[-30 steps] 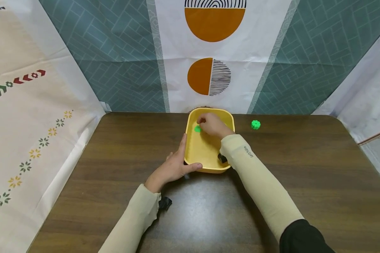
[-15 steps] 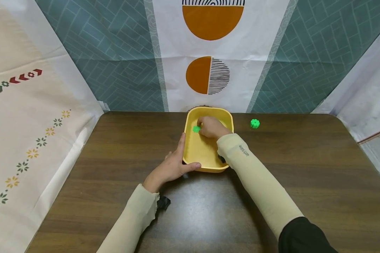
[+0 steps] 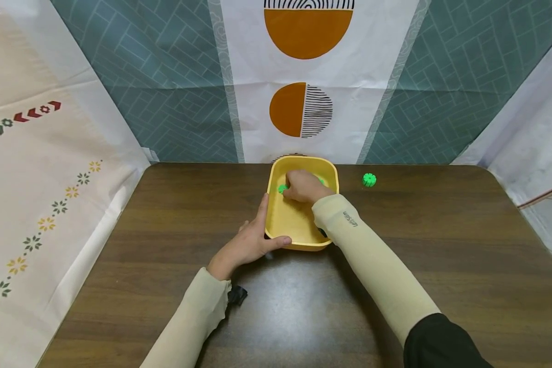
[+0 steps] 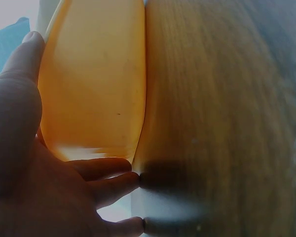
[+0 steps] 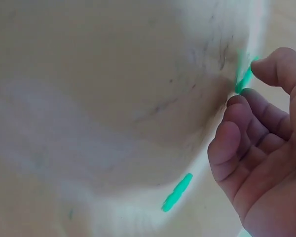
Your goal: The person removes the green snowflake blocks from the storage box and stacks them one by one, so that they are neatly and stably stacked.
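Observation:
A yellow plastic tray (image 3: pixel 299 230) stands at the far middle of the table. My left hand (image 3: pixel 248 243) rests at its near left corner, thumb along the near wall and fingers along the left side. In the left wrist view, those fingers are spread, tips by the tabletop. Inside the tray, my right hand (image 3: pixel 305 186) pinches a small green notched disc (image 5: pixel 244 76) between thumb and index fingertip, against the tray wall. A second green disc (image 5: pixel 177 192) leans by the wall; in the head view only its edge shows behind the hand.
Right of the tray, a green notched piece (image 3: pixel 369 179) sits on the brown wooden table (image 3: pixel 418 220), close to the far edge. A patterned cloth (image 3: pixel 188 102) hangs behind the table, and another light cloth (image 3: pixel 50 168) is at the left.
My right fingers have closed in on the green disc and shifted slightly left and down with it. A second green disc has come into sight behind the right hand. The left hand keeps its place.

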Demonstrator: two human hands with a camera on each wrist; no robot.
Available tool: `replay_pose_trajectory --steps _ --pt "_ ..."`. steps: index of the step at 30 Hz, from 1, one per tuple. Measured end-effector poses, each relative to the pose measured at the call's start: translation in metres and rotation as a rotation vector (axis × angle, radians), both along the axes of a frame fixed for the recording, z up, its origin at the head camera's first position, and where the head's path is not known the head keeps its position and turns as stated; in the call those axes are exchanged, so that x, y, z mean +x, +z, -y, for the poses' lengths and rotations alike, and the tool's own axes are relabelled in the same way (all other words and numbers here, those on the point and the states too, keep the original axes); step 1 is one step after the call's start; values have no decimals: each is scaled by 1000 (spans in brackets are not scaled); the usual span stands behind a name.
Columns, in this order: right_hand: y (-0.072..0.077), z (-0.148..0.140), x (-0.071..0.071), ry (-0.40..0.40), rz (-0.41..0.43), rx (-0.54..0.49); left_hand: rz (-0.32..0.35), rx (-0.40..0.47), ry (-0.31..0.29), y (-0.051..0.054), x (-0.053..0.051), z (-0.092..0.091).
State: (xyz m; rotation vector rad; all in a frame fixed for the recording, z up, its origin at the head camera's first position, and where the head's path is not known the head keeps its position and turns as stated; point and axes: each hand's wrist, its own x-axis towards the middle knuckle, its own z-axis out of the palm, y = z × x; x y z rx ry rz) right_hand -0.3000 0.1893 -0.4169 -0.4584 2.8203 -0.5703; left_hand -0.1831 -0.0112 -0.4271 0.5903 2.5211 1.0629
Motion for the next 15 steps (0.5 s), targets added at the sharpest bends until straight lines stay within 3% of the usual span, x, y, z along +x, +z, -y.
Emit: replay_pose_trajectory --steps 8,15 --pt "1 -2 1 -36 19 5 7 -6 4 -1 0 -1" --pt "0 -1 -1 -1 30 25 14 -3 5 0 0 0"
